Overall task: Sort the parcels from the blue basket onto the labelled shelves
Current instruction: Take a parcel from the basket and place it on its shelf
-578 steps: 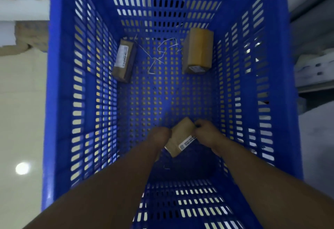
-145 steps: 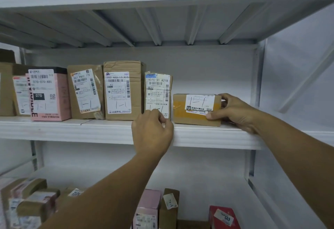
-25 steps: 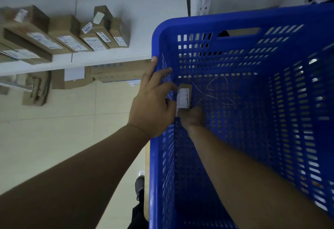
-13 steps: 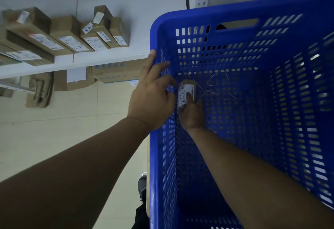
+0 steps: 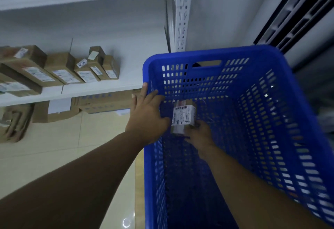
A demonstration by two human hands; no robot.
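Raised a little since half a second ago, the small parcel (image 5: pixel 184 116) now turns its white label up, inside the blue basket (image 5: pixel 216 52) near its left wall. Head view: the right hand (image 5: pixel 199 135) grips it from below, fingers curled round its near end. The left hand (image 5: pixel 147 115) lies spread over the basket's rim, holding nothing. This looks like the pick-up step. Next, I judge, read the label and carry the parcel to its matching shelf (image 5: pixel 101 88).
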